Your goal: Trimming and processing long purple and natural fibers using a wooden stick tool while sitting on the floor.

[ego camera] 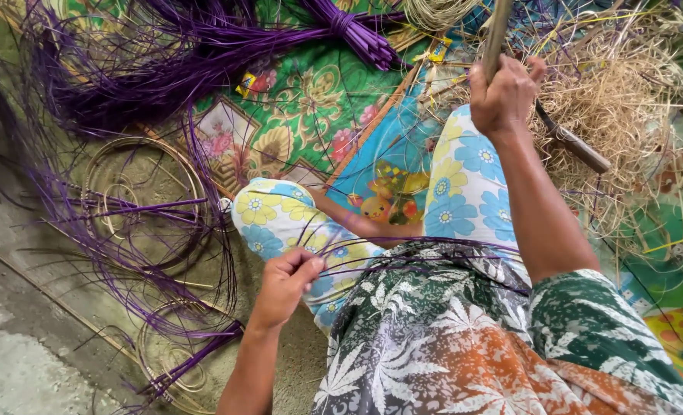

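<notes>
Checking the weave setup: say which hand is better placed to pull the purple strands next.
Probably the left hand: it already pinches the thin purple strands at the lap. The right hand is raised, gripping a stick.

Heap of dry straw on a flowered mat; coiled cane rings lying on bare floor.

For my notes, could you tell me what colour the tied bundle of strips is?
Purple; the tied bundle shows best in the head view.

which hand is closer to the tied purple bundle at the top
Right. The right hand, gripping a stick, sits just right of and below the tied purple bundle. The left hand pinches purple strands far below it, near the lap.
</notes>
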